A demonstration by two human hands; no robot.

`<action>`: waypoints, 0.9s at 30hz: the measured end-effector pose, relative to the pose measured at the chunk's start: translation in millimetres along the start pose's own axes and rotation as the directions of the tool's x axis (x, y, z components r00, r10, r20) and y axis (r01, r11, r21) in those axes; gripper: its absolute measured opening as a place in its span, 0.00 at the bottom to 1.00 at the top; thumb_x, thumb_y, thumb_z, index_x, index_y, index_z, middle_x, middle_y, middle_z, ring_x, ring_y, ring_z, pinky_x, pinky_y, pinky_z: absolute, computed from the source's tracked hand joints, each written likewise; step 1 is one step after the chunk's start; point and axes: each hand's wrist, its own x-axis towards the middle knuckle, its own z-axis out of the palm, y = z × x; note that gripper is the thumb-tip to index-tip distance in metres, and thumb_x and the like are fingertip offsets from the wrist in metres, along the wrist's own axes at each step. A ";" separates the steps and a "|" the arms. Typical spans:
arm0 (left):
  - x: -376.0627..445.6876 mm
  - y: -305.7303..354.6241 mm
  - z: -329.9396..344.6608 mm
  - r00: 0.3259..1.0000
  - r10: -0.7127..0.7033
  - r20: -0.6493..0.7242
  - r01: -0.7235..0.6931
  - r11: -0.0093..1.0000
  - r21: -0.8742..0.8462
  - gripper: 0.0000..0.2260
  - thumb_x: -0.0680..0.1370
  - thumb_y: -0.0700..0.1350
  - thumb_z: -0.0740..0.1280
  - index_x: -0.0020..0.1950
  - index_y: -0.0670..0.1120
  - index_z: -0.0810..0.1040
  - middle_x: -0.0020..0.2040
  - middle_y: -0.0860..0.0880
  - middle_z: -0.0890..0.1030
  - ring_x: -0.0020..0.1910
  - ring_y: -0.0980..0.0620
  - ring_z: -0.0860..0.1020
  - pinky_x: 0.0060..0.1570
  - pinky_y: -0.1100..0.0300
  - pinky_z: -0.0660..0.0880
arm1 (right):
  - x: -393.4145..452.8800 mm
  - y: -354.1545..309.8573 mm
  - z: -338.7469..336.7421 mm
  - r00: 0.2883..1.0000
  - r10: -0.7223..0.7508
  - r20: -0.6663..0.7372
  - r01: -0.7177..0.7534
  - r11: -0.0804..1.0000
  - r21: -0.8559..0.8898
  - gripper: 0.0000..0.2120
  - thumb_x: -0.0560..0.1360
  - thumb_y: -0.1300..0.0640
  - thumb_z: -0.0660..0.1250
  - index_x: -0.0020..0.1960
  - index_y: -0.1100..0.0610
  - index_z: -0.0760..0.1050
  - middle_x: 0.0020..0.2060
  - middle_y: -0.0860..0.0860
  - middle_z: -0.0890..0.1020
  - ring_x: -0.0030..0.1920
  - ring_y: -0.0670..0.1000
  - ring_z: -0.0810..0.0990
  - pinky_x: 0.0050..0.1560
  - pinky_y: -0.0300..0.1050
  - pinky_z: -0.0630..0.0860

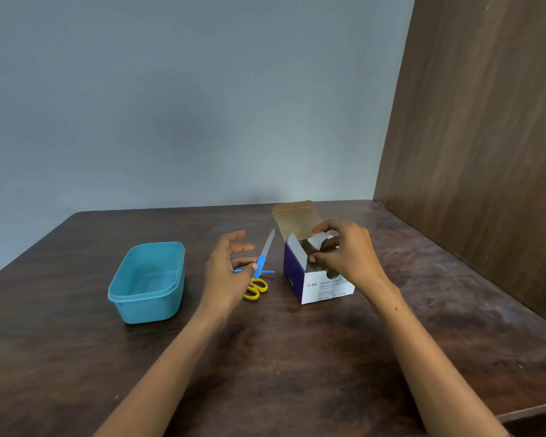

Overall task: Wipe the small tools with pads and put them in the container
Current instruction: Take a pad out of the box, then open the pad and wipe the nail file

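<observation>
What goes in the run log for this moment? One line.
stage: fetching pad | right hand: pinching pad at box | left hand: open over tools | container: empty

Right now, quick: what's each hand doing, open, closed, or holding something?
Left hand: open, fingers spread above the small tools, holding nothing.
Right hand: pinching a white pad at the mouth of the swab box.

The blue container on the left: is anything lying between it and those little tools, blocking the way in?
Nothing visible blocks it. The blue container sits open, with bare table between it and the nail file and yellow scissors. Only the open left hand hovers over the tools.
</observation>
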 end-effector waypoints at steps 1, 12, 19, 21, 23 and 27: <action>-0.2 0.1 -0.1 1.000 -0.002 -0.001 0.002 1.000 -0.004 0.25 0.73 0.30 0.68 0.66 0.48 0.69 0.61 0.46 0.78 0.54 0.50 0.79 0.45 0.65 0.76 | 0.0 0.5 0.3 1.000 -0.004 -0.005 0.004 1.000 0.004 0.19 0.65 0.65 0.77 0.53 0.57 0.77 0.41 0.54 0.81 0.35 0.52 0.83 0.25 0.45 0.80; -3.4 3.2 -4.8 1.000 0.007 -0.015 -0.008 0.998 -0.063 0.25 0.73 0.28 0.67 0.66 0.47 0.70 0.60 0.46 0.78 0.53 0.50 0.80 0.45 0.63 0.78 | -4.9 -15.1 14.6 0.943 -0.202 -0.265 0.214 0.977 0.018 0.04 0.71 0.65 0.70 0.44 0.58 0.81 0.44 0.50 0.83 0.40 0.42 0.78 0.39 0.24 0.73; -7.1 0.3 -30.8 0.995 0.047 -0.087 -0.054 0.996 -0.077 0.22 0.73 0.30 0.68 0.63 0.49 0.71 0.57 0.47 0.79 0.51 0.51 0.81 0.47 0.62 0.79 | -4.7 -51.3 47.7 0.980 -0.124 -0.155 0.161 0.954 0.253 0.09 0.69 0.62 0.74 0.45 0.53 0.77 0.42 0.47 0.81 0.44 0.44 0.80 0.43 0.36 0.78; -9.8 -0.8 -34.4 0.994 0.057 -0.097 -0.064 0.995 -0.071 0.22 0.73 0.30 0.68 0.62 0.50 0.71 0.56 0.47 0.79 0.51 0.51 0.81 0.49 0.59 0.79 | -7.2 -53.7 59.9 0.997 -0.057 -0.061 0.078 0.894 0.441 0.11 0.68 0.64 0.74 0.47 0.54 0.77 0.44 0.51 0.83 0.45 0.49 0.82 0.43 0.43 0.81; -12.3 -1.7 -35.7 0.992 0.072 -0.107 -0.081 0.994 -0.080 0.22 0.73 0.30 0.68 0.60 0.51 0.71 0.56 0.47 0.79 0.50 0.52 0.81 0.49 0.59 0.79 | -12.2 -52.7 69.8 0.999 -0.006 0.048 -0.026 0.773 0.634 0.12 0.68 0.66 0.74 0.50 0.57 0.78 0.43 0.56 0.83 0.43 0.51 0.83 0.41 0.42 0.81; -16.1 -5.2 -36.3 0.987 0.090 -0.135 -0.103 0.990 -0.097 0.22 0.73 0.30 0.67 0.61 0.50 0.71 0.55 0.48 0.79 0.50 0.53 0.81 0.49 0.60 0.79 | -20.8 -47.9 81.9 0.993 0.053 0.101 -0.110 0.673 0.731 0.10 0.68 0.68 0.73 0.48 0.64 0.80 0.41 0.56 0.85 0.38 0.48 0.84 0.38 0.38 0.81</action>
